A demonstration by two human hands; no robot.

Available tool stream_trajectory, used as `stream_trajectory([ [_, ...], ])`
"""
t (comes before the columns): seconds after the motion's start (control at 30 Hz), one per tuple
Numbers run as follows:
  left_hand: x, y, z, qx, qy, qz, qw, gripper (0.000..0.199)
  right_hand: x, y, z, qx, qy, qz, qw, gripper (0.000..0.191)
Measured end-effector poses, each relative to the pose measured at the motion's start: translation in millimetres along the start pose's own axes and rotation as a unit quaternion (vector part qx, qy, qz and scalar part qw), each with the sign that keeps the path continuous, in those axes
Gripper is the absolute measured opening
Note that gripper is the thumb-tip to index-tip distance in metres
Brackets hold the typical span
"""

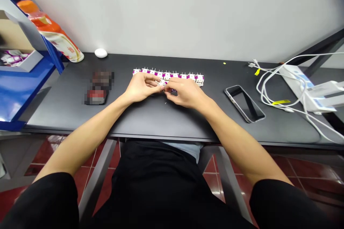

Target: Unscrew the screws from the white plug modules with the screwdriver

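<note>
Now, small piece: a white bit (161, 82) between the two hands, over the middle of the worktop (150, 118), just on the near side of the row; its full shape is hidden by the fingers.
Left hand: the left hand (139, 86) pinches the small piece between thumb and fingertips.
Right hand: the right hand (186, 91) is curled, fingertips at the piece's other side; whether they grip it or only touch it, I cannot tell.
Row: white-and-purple parts (199, 79) with thin pins standing up, side by side along the middle of the worktop's back edge, a little in from it.
Handling: the piece is probably light and stiff, likely plastic, a bit slick and easy to drop; any pins like those in the row could bend under a hard squeeze.
Where to hold: best by its solid sides, with fingertips, off the pins.
Right of the hands: a phone (247, 103) lies flat, with white cables (264, 94) farther toward the right end.
Back left corner: an orange-capped bottle (57, 35) stands there, a white oval object (101, 53) near it by the back edge.
</note>
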State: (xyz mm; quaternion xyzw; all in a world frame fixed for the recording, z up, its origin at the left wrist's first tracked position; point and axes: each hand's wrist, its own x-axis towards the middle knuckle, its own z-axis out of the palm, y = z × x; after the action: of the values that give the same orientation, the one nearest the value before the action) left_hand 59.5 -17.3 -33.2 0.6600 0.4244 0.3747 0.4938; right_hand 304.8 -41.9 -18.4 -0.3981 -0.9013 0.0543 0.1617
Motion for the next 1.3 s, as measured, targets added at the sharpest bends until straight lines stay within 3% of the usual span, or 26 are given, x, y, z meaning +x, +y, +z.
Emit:
stream_trajectory([
  [0.27,1,-1,4.8,-0.012,0.025,-0.003,1.0,0.067,0,-2,0,0.016,0.04,0.039,0.998,0.018],
  [0.63,0,-3,6.2,-0.012,0.032,-0.006,0.999,0.063,2,-6,6,0.033,0.045,0.062,0.997,0.014],
  [1.13,-1,5,1.3,0.054,-0.006,-0.012,0.998,0.061,5,-9,2,0.024,-0.02,0.035,0.999,0.007],
  [1.3,0,10,-10.6,0.182,0.009,0.009,0.983,0.035,1,-2,-6,0.078,-0.084,-0.024,0.993,0.004],
])
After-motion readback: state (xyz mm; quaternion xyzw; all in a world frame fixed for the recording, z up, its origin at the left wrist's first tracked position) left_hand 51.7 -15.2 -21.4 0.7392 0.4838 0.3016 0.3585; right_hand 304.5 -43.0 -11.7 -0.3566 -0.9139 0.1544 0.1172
